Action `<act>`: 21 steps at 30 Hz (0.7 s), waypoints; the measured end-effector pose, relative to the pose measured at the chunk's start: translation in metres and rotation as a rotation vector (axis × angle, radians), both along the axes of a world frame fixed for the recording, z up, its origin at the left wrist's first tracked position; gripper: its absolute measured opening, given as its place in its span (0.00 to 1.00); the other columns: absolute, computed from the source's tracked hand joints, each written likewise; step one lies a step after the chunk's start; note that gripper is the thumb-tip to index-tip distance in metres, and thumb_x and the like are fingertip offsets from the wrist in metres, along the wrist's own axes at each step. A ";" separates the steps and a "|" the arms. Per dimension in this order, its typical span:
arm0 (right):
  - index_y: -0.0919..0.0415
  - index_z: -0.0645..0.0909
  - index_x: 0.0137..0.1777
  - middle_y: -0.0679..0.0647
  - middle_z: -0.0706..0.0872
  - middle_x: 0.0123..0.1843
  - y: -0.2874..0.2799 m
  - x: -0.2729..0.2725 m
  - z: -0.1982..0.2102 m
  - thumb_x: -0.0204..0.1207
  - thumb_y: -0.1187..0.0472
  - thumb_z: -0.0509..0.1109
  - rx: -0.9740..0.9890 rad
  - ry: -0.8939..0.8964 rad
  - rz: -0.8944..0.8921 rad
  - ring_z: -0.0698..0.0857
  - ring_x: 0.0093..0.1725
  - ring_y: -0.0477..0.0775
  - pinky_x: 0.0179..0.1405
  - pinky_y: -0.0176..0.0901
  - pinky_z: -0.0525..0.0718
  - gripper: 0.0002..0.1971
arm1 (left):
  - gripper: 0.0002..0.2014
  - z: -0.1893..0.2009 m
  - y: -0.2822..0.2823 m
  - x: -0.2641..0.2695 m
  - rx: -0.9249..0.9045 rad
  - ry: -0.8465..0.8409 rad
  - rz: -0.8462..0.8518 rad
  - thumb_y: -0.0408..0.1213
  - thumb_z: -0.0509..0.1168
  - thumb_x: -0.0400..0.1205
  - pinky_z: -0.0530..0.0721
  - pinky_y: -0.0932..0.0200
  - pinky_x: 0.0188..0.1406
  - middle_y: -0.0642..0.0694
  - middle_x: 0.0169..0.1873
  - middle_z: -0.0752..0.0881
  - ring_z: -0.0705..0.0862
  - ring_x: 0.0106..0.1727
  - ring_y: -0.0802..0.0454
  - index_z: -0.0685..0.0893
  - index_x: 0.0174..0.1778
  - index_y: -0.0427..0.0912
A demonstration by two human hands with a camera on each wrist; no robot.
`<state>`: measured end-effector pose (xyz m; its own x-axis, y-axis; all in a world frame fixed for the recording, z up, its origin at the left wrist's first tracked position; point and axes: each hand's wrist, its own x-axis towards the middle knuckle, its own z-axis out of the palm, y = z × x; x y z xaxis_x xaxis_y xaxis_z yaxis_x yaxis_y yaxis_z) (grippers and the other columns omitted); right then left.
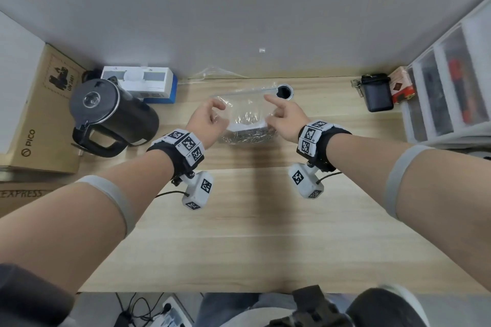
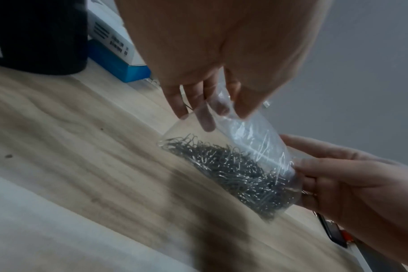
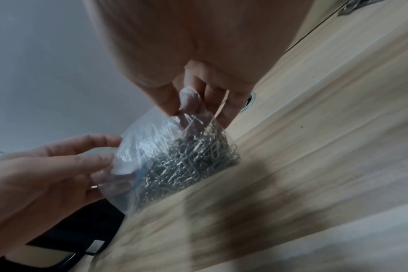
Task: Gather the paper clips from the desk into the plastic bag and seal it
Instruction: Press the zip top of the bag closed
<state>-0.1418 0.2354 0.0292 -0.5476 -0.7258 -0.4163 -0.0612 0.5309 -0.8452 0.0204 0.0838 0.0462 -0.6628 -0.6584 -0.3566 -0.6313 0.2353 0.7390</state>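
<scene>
A clear plastic bag (image 1: 245, 106) stands upright on the wooden desk (image 1: 252, 220), and a heap of silver paper clips (image 1: 247, 137) fills its bottom. My left hand (image 1: 218, 114) pinches the bag's left side between thumb and fingers (image 2: 205, 117). On the right side, my right hand (image 1: 273, 114) pinches the plastic (image 3: 189, 103), with its index finger stretched toward the zip strip. The wrist views show the paper clips (image 2: 233, 174) (image 3: 193, 162) inside the bag. Whether the bag's zip strip (image 1: 244, 93) is closed is unclear.
A black kettle (image 1: 111, 114) stands left of the bag, with a white and blue box (image 1: 143, 85) behind it and a cardboard box (image 1: 39, 114) at far left. A cable hole (image 1: 284, 91), black pouch (image 1: 377, 95) and drawer unit (image 1: 446, 87) lie to the right.
</scene>
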 end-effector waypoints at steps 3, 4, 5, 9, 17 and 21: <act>0.57 0.61 0.85 0.48 0.80 0.43 0.007 0.000 0.007 0.73 0.64 0.77 0.047 0.071 0.112 0.82 0.40 0.45 0.42 0.30 0.78 0.42 | 0.38 0.007 0.004 0.005 -0.005 -0.046 -0.076 0.35 0.80 0.70 0.80 0.62 0.38 0.51 0.44 0.80 0.80 0.38 0.55 0.71 0.74 0.52; 0.60 0.59 0.85 0.48 0.80 0.46 0.008 0.001 0.009 0.71 0.64 0.79 0.075 0.099 0.155 0.82 0.44 0.45 0.45 0.30 0.78 0.45 | 0.44 0.010 0.007 0.004 -0.028 -0.088 -0.121 0.34 0.81 0.69 0.79 0.66 0.40 0.50 0.50 0.80 0.81 0.43 0.55 0.66 0.79 0.51; 0.61 0.56 0.86 0.48 0.79 0.50 0.009 0.002 0.010 0.70 0.65 0.80 0.110 0.131 0.200 0.82 0.48 0.47 0.50 0.33 0.79 0.48 | 0.49 0.013 0.010 0.004 -0.056 -0.142 -0.163 0.33 0.81 0.70 0.79 0.68 0.45 0.47 0.57 0.80 0.82 0.50 0.53 0.61 0.83 0.51; 0.66 0.62 0.81 0.52 0.79 0.54 0.012 0.008 0.017 0.70 0.64 0.80 0.254 0.277 0.336 0.82 0.54 0.55 0.58 0.46 0.82 0.42 | 0.50 0.016 0.022 -0.001 -0.222 -0.325 -0.285 0.35 0.81 0.72 0.79 0.51 0.68 0.37 0.74 0.76 0.77 0.73 0.40 0.57 0.87 0.42; 0.61 0.79 0.71 0.56 0.85 0.62 0.022 0.015 0.020 0.74 0.57 0.79 0.362 0.321 0.346 0.85 0.60 0.59 0.58 0.46 0.83 0.26 | 0.28 0.018 0.033 -0.009 -0.299 -0.419 -0.336 0.38 0.75 0.77 0.82 0.55 0.57 0.40 0.66 0.83 0.82 0.65 0.42 0.79 0.74 0.38; 0.61 0.82 0.65 0.55 0.86 0.56 0.027 0.011 0.019 0.73 0.56 0.79 0.381 0.317 0.369 0.86 0.55 0.58 0.55 0.47 0.84 0.22 | 0.20 0.012 0.035 -0.009 -0.260 -0.414 -0.320 0.38 0.74 0.76 0.78 0.60 0.44 0.44 0.55 0.86 0.83 0.49 0.48 0.85 0.64 0.40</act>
